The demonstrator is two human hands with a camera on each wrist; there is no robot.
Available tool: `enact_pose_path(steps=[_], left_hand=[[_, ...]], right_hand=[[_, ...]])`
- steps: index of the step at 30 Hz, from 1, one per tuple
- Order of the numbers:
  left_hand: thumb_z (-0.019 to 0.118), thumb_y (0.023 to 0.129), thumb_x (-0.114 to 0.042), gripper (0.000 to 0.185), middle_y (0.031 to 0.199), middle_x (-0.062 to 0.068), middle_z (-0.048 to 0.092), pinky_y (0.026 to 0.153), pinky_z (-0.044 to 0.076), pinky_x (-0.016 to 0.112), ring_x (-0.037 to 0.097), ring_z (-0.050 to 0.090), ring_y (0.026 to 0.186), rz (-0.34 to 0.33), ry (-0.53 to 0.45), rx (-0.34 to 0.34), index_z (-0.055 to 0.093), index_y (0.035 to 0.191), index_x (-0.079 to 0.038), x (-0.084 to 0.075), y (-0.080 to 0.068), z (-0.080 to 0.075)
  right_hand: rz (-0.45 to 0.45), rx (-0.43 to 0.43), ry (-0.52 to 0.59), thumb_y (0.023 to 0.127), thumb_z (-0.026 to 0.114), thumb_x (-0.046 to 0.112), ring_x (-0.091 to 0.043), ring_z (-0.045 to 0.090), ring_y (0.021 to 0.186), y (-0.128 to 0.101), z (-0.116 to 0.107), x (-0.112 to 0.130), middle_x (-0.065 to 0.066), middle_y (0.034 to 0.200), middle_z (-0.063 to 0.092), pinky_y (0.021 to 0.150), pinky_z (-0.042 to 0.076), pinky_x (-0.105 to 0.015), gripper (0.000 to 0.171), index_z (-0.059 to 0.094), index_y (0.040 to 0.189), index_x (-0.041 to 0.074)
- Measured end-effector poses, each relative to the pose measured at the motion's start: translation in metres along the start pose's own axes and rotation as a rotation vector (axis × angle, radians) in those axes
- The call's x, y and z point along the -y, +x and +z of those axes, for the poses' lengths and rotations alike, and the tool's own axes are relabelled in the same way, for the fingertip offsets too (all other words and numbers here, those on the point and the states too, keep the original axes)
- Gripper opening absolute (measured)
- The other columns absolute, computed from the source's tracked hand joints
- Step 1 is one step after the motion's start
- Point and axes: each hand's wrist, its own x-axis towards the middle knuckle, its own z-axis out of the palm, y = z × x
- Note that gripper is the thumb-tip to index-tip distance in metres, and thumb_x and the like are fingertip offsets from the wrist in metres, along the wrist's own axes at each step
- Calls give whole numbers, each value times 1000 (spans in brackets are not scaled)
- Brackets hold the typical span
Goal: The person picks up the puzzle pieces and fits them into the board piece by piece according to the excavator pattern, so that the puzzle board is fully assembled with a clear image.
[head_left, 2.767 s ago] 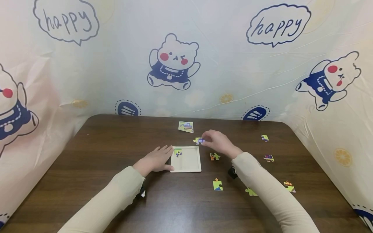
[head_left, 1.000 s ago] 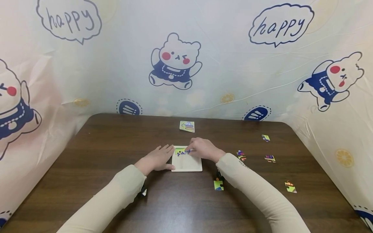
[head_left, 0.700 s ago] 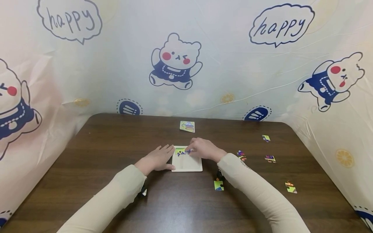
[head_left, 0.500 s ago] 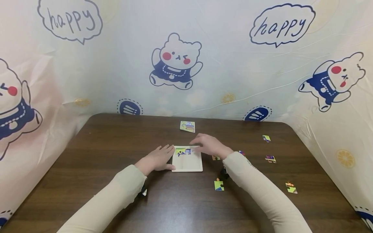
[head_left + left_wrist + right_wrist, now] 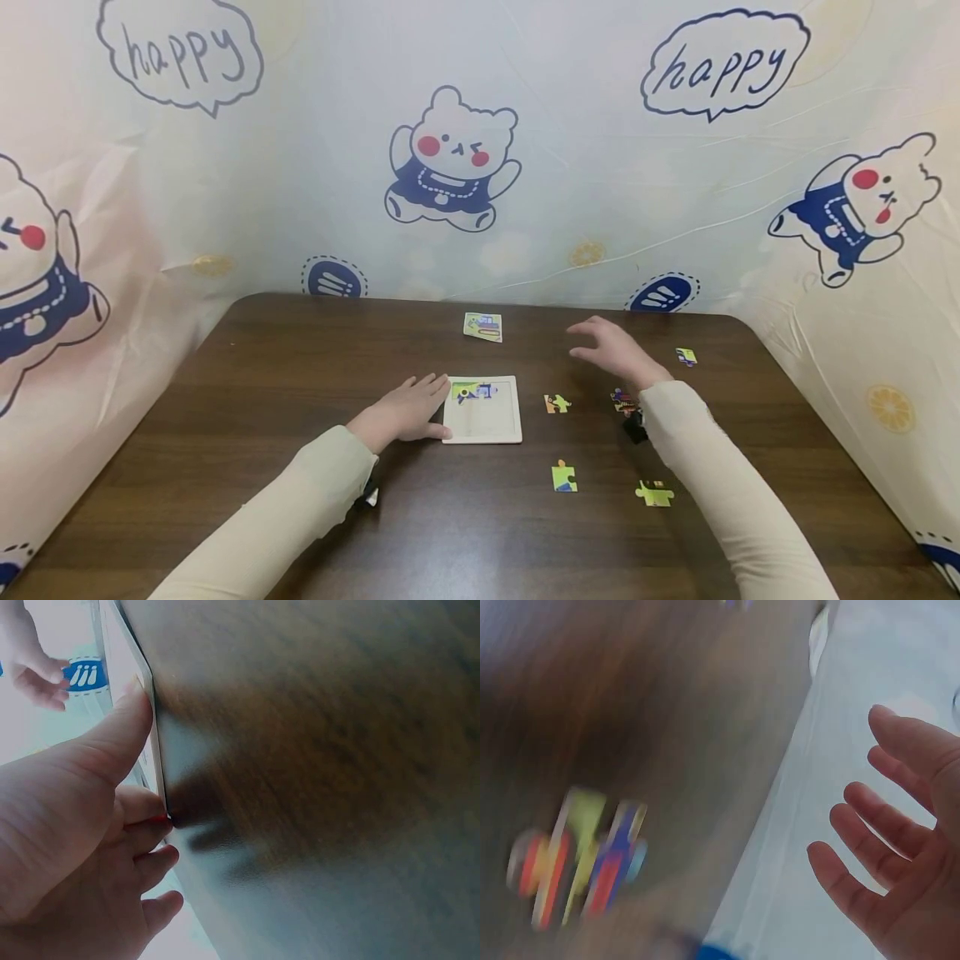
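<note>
The white puzzle tray (image 5: pixel 482 430) lies flat near the middle of the dark wooden counter (image 5: pixel 225 400). Inside it, along its far edge, sit two puzzle pieces side by side: a green one (image 5: pixel 462 390) in the far-left corner and a purple-and-white one (image 5: pixel 483 389) touching it on the right. The rest of the tray shows only its pale bare floor.

The left hand (image 5: pixel 406 409) rests flat on the counter against the tray's left edge, fingers straight and relaxed, gripping nothing; in the left wrist view its thumb (image 5: pixel 120 731) presses along the tray's thin rim (image 5: pixel 147 697).

The right hand (image 5: pixel 617 351) hangs above the counter, well to the right of the tray and apart from it, fingers spread and loosely bent, its grip open and empty; the right wrist view shows the bare palm (image 5: pixel 900 877) with nothing in it.

Loose pieces lie scattered on the counter outside the tray: an orange-and-green piece (image 5: pixel 556 403) just right of the tray, a multicoloured piece (image 5: pixel 622 399) beside the right wrist, seen blurred in the right wrist view (image 5: pixel 577 859), a yellow-green piece with a blue patch (image 5: pixel 563 477) nearer the person, a plain green piece (image 5: pixel 655 493) to its right, and a small piece (image 5: pixel 685 356) beyond the right hand. A picture card (image 5: pixel 482 327) lies behind the tray, near the counter's far edge.
</note>
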Motion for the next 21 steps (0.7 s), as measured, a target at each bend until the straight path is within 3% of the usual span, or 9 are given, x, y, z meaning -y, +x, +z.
enact_pose_path(steps=[10,21], left_hand=[[57,87,-46,80,148,16,22,108,15,47,32,17,136,4,-1,3,26,143,3,1,1,1],[58,87,-46,80,148,16,22,108,15,47,31,17,136,3,-10,-3,26,143,2,1,0,0]], right_hand=[[116,-106,-4,87,64,15,-41,48,108,-21,-25,-69,-28,118,51,90,38,-53,44,53,123,-7],[327,-99,-68,89,61,19,-52,37,111,-55,-35,-118,-37,121,39,92,31,-61,52,43,127,-13]])
